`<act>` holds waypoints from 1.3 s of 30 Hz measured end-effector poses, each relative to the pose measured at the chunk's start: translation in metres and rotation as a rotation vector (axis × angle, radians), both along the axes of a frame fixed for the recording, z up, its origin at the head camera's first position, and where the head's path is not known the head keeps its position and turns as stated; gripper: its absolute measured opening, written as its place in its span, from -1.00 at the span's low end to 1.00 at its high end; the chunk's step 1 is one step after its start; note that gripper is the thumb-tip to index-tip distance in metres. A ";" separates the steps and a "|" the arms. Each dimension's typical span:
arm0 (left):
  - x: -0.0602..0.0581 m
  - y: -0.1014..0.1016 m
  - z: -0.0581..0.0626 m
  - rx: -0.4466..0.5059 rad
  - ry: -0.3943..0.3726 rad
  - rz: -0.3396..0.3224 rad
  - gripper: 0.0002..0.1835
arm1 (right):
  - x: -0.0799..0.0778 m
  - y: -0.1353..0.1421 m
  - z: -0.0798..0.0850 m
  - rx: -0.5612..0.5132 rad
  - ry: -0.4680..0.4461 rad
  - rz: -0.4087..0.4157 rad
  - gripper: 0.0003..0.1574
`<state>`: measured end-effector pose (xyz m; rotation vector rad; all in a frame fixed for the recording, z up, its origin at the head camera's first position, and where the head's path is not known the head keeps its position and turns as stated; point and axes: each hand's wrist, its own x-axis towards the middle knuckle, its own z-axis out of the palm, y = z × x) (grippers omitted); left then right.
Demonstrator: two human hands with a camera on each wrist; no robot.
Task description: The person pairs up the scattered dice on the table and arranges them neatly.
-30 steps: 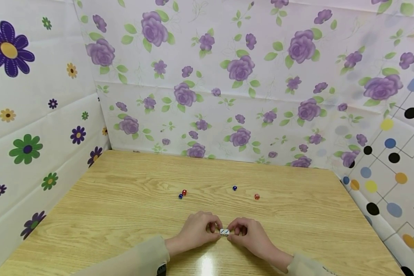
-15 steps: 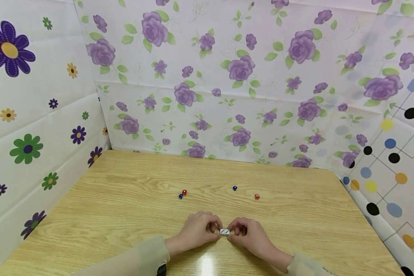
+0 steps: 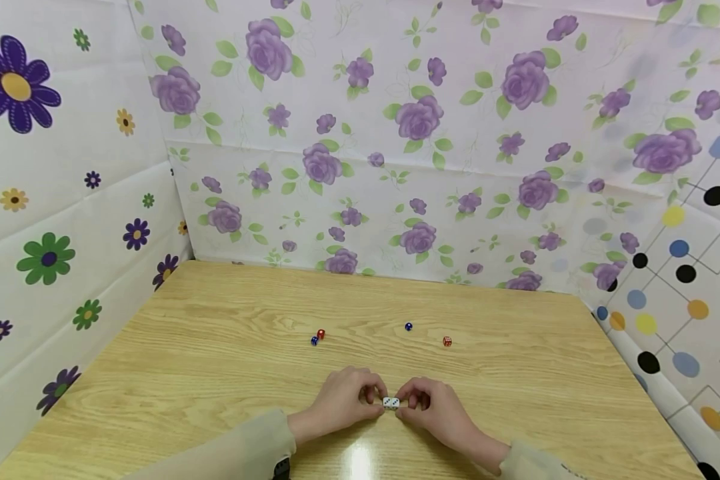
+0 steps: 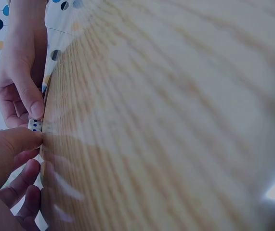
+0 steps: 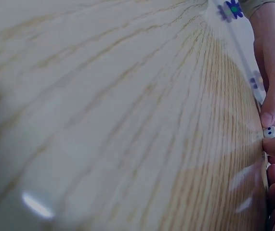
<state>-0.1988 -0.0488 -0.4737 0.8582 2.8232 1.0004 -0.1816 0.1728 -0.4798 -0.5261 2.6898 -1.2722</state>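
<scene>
Two white dice with dark pips sit side by side on the wooden table [image 3: 228, 380], touching, in the head view. My left hand [image 3: 343, 401] pinches the left white die [image 3: 387, 403] between thumb and forefinger. From the other side, my right hand [image 3: 439, 412] pinches the right white die [image 3: 395, 403] the same way. Both wrist views show the thumbs close together low at the table top, with a pipped white die face [image 4: 35, 125] between them in the left wrist view. The fingers partly cover the dice there.
Beyond the hands lie a red die [image 3: 321, 334] and a blue die [image 3: 315, 341], close together at the left. Another blue die [image 3: 409, 327] and another red die [image 3: 447, 341] lie apart to the right. Flower-patterned cloth [image 3: 372, 193] hangs behind the table.
</scene>
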 end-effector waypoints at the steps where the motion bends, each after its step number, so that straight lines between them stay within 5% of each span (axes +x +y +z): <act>1: 0.000 0.000 0.000 0.001 -0.001 -0.001 -0.86 | 0.000 0.000 0.000 0.005 -0.002 -0.001 -0.85; 15: 0.000 0.000 0.001 0.001 -0.020 -0.010 -0.87 | -0.013 0.014 0.016 -0.005 -0.073 0.127 -0.62; 25: -0.001 -0.001 0.001 0.004 -0.003 -0.014 -0.87 | -0.069 0.049 0.047 0.148 0.154 0.043 -0.78; 29: -0.001 -0.002 0.000 0.003 -0.001 -0.014 -0.87 | -0.090 0.068 0.056 0.166 0.176 -0.002 -0.76; 39: 0.000 -0.002 0.000 -0.006 -0.006 -0.023 -0.87 | -0.114 0.100 0.040 0.236 0.171 -0.061 -0.67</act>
